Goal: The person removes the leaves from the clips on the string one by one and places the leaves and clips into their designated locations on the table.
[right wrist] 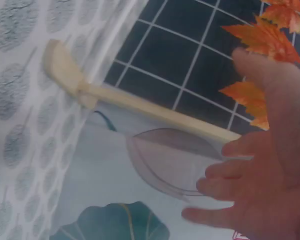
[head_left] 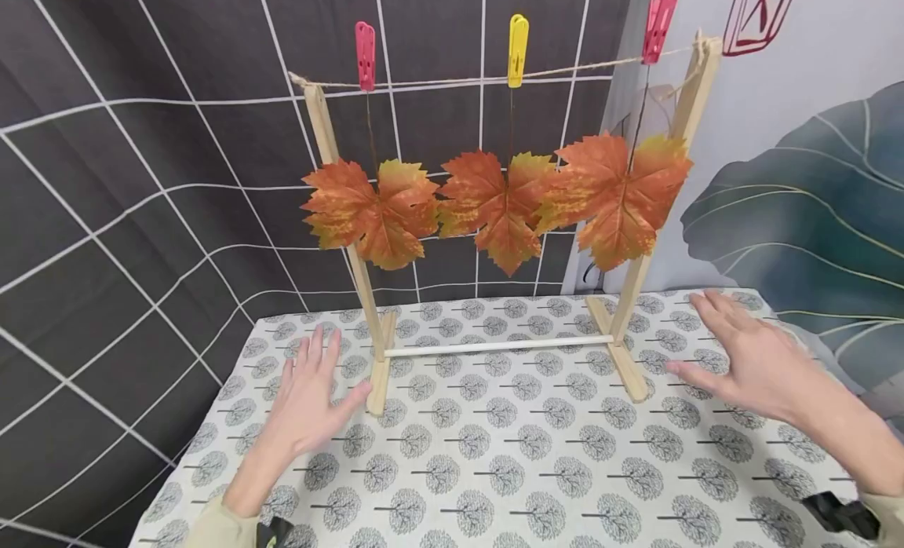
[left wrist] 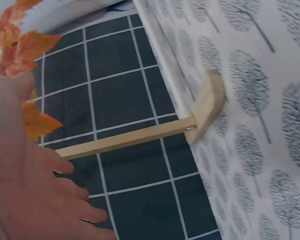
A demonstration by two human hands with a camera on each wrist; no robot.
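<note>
A wooden stand with two posts (head_left: 322,128) and a white crossbar (head_left: 494,346) stands on the table. Between the post tops runs a twine line (head_left: 452,82). Three orange artificial maple leaves hang from it by their stems: a left leaf (head_left: 377,210), a middle leaf (head_left: 503,202) and a right leaf (head_left: 621,199). A red clothespin (head_left: 365,55), a yellow clothespin (head_left: 518,49) and another red clothespin (head_left: 660,23) grip them. My left hand (head_left: 304,403), fingers spread, is beside the left foot. My right hand (head_left: 759,359) is spread to the right of the stand. Both hold nothing.
A tree-print tablecloth (head_left: 459,469) covers the table. Behind it hangs a dark curtain (head_left: 176,242) with a white grid. At the right is a pale fabric (head_left: 812,171) printed with large teal leaves.
</note>
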